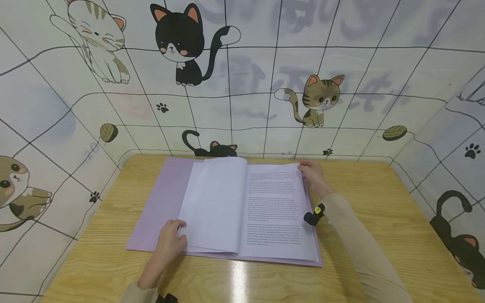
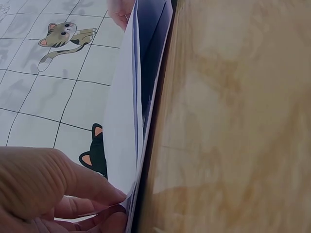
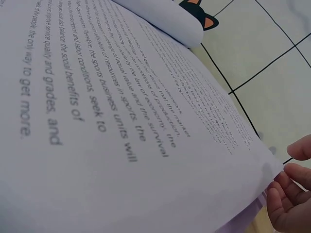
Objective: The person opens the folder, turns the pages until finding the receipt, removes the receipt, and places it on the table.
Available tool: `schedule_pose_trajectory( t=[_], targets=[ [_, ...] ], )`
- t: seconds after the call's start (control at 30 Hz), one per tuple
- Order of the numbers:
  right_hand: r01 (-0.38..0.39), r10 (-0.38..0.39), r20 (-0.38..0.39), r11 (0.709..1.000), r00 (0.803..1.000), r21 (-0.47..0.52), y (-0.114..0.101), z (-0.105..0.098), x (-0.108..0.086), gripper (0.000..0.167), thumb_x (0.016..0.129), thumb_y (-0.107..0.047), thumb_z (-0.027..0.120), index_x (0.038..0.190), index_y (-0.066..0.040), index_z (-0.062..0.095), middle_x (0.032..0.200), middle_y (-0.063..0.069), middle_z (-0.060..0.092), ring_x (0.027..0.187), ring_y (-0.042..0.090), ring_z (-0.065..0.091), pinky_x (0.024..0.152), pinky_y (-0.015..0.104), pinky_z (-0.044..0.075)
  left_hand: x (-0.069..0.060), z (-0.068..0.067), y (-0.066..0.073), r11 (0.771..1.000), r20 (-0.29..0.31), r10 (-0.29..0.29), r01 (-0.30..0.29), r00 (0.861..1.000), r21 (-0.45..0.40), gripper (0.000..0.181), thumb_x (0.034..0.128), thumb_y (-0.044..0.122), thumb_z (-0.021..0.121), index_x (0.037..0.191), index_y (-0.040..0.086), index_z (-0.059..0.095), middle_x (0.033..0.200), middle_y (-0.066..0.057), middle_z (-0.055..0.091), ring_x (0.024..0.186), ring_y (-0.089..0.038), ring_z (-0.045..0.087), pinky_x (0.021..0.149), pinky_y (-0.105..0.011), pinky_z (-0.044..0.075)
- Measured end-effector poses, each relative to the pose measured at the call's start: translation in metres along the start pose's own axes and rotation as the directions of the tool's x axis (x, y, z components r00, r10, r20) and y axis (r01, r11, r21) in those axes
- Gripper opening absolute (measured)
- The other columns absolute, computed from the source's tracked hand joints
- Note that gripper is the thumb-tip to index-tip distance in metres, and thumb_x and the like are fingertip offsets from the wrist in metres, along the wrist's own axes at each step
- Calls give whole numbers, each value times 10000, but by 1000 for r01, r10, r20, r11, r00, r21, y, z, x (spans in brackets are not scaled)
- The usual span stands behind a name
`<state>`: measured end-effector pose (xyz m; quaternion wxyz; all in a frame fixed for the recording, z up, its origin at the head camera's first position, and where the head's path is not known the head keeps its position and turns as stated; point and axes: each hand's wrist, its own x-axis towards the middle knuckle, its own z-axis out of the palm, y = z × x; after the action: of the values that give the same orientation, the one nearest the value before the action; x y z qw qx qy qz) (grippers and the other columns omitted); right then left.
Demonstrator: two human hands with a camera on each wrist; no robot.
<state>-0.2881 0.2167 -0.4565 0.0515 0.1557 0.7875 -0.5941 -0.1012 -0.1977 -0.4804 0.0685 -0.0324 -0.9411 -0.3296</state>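
A document with printed pages lies open on a purple cover (image 1: 174,181). Its left page (image 1: 216,202) looks blank and bulges near the middle fold; lines of text fill the right page (image 1: 274,210). My left hand (image 1: 169,242) is at the lower left edge of the left-hand sheets, and the left wrist view shows its thumb and fingers pinching them at the edge. At the top right corner of the right page is my right hand (image 1: 313,176). In the right wrist view its fingers (image 3: 286,206) curl at that corner, the thumb slightly apart above.
The document lies on a wooden table (image 1: 360,202), near its back edge. White cloth walls (image 1: 250,109) with printed cats and grid lines enclose the table at the back and sides. A black wrist camera (image 1: 314,214) on the right wrist overhangs the right page.
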Motion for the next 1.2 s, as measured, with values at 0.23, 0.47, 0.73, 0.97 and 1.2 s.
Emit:
schedule_pose_trajectory(
  t=[0.23,0.47,0.73,0.97,1.2],
  targets=[
    [-10,10,4,1000,1000,0,0,0,1,460,944,-95,455,1390,5,402,1372,196,426,1165,288,430,945,355,376,1,-1,1,1000,13,-3,3,1000,8,256,674,-132,597,929,-129,606,915,-244,571,919,-428,555,777,-511,476],
    [0,-1,-3,1000,1000,-31,-1,0,0,443,954,-92,437,1387,-6,411,1372,188,433,1139,268,429,893,328,379,3,-1,1,999,24,-33,32,999,19,228,686,-114,609,914,-127,614,896,-231,569,898,-416,555,781,-508,472],
    [12,-12,-20,999,1000,-33,-3,1,-3,404,946,-109,453,1329,18,466,1336,196,461,1148,266,440,967,354,373,5,1,0,996,34,-72,71,997,47,216,699,-68,644,905,-127,623,960,-275,542,914,-430,558,783,-507,486],
    [-3,3,7,998,1000,-58,-4,-2,-2,432,942,-152,454,1332,33,448,1311,197,459,1153,276,429,994,374,340,7,1,-2,995,20,-81,79,997,61,186,688,-53,688,861,-106,643,958,-252,510,862,-375,547,752,-483,484],
    [-15,16,12,997,1000,-79,-5,-2,0,403,939,-158,461,1290,39,464,1223,139,475,1089,237,432,935,333,364,7,-2,-1,995,10,-58,57,998,87,160,683,-47,704,835,-81,669,933,-227,542,895,-388,516,751,-495,471]
  ],
)
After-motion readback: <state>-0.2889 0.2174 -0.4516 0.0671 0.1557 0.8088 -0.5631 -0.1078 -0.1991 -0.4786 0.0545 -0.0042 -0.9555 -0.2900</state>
